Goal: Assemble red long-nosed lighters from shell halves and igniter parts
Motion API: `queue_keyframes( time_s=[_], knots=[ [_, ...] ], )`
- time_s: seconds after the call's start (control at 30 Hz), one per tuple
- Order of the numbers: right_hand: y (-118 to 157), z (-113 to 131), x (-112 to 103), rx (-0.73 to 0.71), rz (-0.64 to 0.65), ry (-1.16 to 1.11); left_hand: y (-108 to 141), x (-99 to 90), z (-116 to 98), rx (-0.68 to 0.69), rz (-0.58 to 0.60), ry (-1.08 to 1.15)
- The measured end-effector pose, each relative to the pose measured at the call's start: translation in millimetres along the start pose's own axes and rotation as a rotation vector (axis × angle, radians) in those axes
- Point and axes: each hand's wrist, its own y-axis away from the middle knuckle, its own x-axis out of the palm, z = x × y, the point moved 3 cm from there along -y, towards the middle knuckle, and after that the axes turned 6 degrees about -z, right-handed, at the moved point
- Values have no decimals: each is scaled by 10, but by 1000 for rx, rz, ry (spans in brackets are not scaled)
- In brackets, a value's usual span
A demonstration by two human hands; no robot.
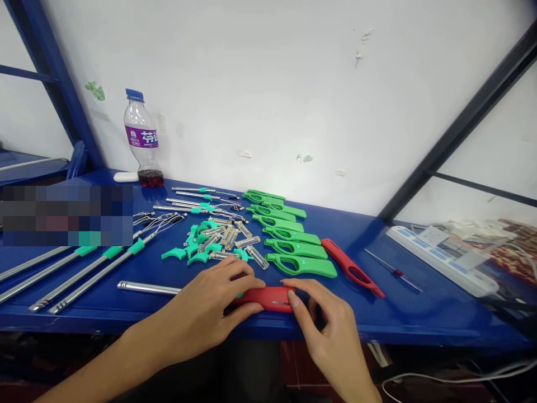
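A red utility lighter [272,298] lies level along the front of the blue table, its metal tube [151,288] sticking out to the left. My left hand [213,296] closes on the left part of its body and hides the trigger area. With thumb and fingers, my right hand [329,316] grips the right end. Just beyond my hands are loose teal triggers [195,242] and clear fuel tanks [230,238]. Several green handle shells [300,266] form a column behind them. One red handle shell [350,268] rests to the right.
Metal lighter tubes with wires [104,274] lie at the left, more at the back. A screwdriver [398,272] and a white power strip [444,260] are on the right. A drink bottle [142,140] stands by the wall. A patch at far left is pixelated.
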Motion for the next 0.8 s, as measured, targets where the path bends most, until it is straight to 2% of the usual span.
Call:
queue_keyframes(
  time_s=[0.4, 0.8],
  knots=[
    [-8, -24, -30, 28, 68, -43, -4, -18, 32, -55, 50, 55],
    [2, -37, -51, 81, 89, -143, -6, -9, 34, -61, 46, 47]
  ],
)
